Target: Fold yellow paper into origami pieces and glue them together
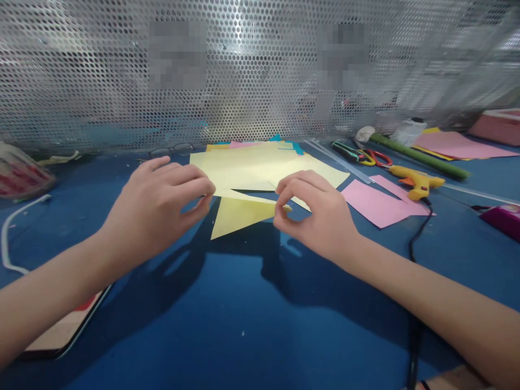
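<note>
A piece of pale yellow paper [244, 213], folded with a triangular flap hanging down, is held up over the blue table. My left hand [162, 200] pinches its upper left end between thumb and forefinger. At its right end, the thumb and forefinger of my right hand [314, 208] are closed on the paper, and a small tip pokes out past them. Just behind lie larger pale yellow sheets [239, 168], partly covered by my hands and the held piece.
Pink paper pieces [376, 208], a yellow glue gun [418, 181] with a black cord, scissors [376, 158] and a green stem [422, 157] lie right. A phone [67, 333] is under my left forearm. Perforated metal mesh [260, 70] stands behind the blue table [244, 325].
</note>
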`<state>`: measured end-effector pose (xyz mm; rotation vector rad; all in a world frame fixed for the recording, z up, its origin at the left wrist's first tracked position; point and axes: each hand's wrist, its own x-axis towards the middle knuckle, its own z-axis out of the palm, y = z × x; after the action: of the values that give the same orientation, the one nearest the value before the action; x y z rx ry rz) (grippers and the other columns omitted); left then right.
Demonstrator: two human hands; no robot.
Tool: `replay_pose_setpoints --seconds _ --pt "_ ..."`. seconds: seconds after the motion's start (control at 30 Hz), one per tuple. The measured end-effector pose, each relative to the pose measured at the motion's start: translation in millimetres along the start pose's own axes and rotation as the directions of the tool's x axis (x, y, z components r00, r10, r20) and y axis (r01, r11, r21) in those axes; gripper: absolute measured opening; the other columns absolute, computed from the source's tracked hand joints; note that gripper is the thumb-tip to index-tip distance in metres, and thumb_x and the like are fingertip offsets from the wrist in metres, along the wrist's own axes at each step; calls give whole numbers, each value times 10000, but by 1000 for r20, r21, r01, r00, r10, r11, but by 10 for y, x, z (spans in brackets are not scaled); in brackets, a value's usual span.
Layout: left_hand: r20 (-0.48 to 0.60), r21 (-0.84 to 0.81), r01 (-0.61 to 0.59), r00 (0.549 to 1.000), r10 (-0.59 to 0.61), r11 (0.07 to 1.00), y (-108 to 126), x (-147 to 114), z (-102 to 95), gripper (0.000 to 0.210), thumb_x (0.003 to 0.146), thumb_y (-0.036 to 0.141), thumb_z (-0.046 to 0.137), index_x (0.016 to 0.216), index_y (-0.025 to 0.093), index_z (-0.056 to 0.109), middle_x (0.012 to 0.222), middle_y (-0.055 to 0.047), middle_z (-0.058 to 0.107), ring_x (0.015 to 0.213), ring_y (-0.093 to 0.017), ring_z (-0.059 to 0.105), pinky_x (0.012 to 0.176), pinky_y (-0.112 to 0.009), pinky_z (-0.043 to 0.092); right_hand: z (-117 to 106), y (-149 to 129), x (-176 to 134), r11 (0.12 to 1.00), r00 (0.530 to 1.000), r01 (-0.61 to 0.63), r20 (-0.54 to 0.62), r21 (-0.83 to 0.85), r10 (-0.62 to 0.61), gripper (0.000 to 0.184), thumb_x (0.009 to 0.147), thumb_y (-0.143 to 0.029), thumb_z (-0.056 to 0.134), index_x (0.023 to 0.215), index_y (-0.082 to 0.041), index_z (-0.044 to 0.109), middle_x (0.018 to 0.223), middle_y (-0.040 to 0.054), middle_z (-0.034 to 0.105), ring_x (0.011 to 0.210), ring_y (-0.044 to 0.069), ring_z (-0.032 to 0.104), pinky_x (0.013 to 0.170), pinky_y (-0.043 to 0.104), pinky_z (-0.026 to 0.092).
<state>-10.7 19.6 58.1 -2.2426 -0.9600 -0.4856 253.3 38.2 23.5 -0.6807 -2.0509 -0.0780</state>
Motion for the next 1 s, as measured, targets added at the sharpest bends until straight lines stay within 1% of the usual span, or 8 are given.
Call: replay_pose_setpoints --seconds 0.17,0.33,0.47,0.63,0.73,0.83,0.9,1.0 --pt "2 47 61 998 -61 997 -117 -17 -18 149 982 148 488 890 218 582 935 -17 712 845 -208 677 1007 -544 478 4 67 24 1000 1000 -6 -13 -1 6 176 742 -68 559 727 -234 503 813 53 665 828 241 646 742 379 509" --pt "-14 52 100 995 -99 994 -158 -17 -14 188 990 181 466 846 224 579 922 -21 720 833 -208 672 1006 -537 483 6 103 31 1000 1000 -20 -9 6 20 173 733 -71 558 730 -236 507 814 44 667 837 245 648 776 394 509" --pt "-39 47 133 991 -131 990 -177 -8 -42 227 1000 259 463 806 227 576 907 -35 721 772 -211 641 949 -492 509 -38 135 58 999 999 -26 -18 20 26 172 743 -75 563 736 -240 515 843 40 674 859 244 646 806 400 502" --pt "-55 55 183 982 -180 982 -137 7 -76 231 1003 273 460 816 223 586 924 -30 722 764 -205 628 882 -429 511 -83 168 80 999 1000 -16 0 50 16 175 728 -67 575 728 -236 527 886 60 670 884 256 633 815 413 485" --pt "-92 66 225 972 -218 972 -143 11 -93 209 996 258 487 818 221 591 903 -21 708 769 -202 627 765 -367 502 -100 182 80 994 1000 -6 22 112 3 184 691 -64 590 710 -236 527 917 64 667 898 259 624 831 422 473" --pt "-160 71 251 958 -237 965 -194 0 -106 176 992 228 524 829 213 591 842 -17 676 772 -199 639 697 -333 493 -126 197 88 973 1000 -24 22 228 20 193 671 -95 622 683 -247 503 865 37 637 872 243 602 838 417 463" --pt "-195 67 211 961 -194 975 -210 -11 -109 140 1002 211 530 878 216 595 863 -7 684 815 -193 658 801 -361 534 -133 214 93 940 998 -66 10 336 67 171 729 -151 632 723 -254 496 851 28 605 872 228 580 838 406 463" --pt "-229 40 55 972 -44 998 -138 -30 -125 86 982 161 568 956 238 596 947 8 715 902 -179 678 1032 -471 505 -92 240 85 835 978 -200 58 512 199 96 901 -298 582 879 -257 498 944 31 575 920 199 585 856 385 485"
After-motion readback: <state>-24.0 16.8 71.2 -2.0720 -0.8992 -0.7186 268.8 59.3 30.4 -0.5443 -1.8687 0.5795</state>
